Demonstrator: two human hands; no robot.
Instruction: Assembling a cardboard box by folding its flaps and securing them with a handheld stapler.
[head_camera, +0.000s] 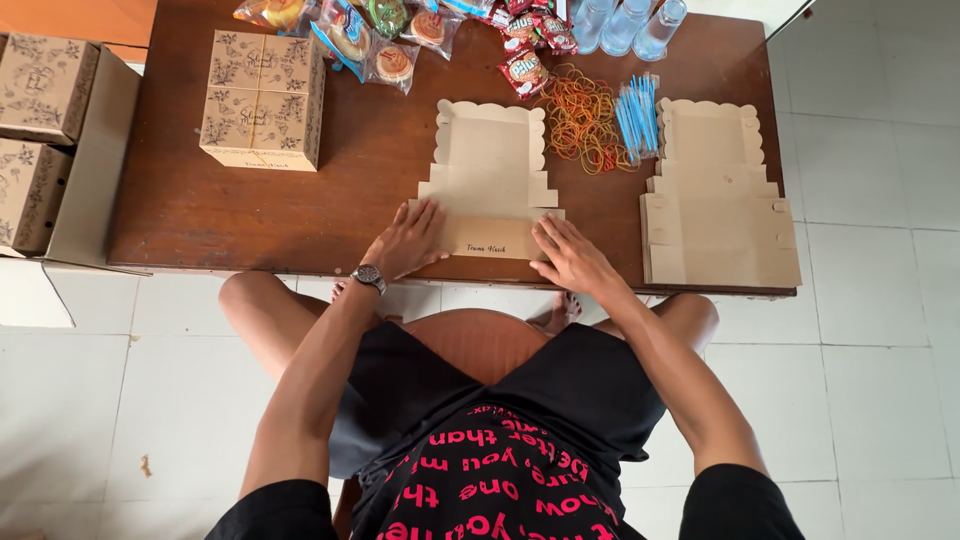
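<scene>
A flat, unfolded brown cardboard box blank (490, 165) with a scalloped top edge lies on the dark wooden table (200, 215) in front of me. My left hand (408, 240), with a wristwatch on the wrist, presses flat on the blank's lower left flap. My right hand (570, 255) presses flat on the lower right flap. Both hands rest palm down with fingers spread, gripping nothing. The blank's near panel sits between them at the table's front edge.
A stack of flat box blanks (715, 215) lies at the right. An assembled printed box (263, 98) stands at the left. Rubber bands (580, 122), blue straws (637, 118), snack packets (400, 35) and water cups (630, 22) line the far edge. More boxes (40, 130) sit left of the table.
</scene>
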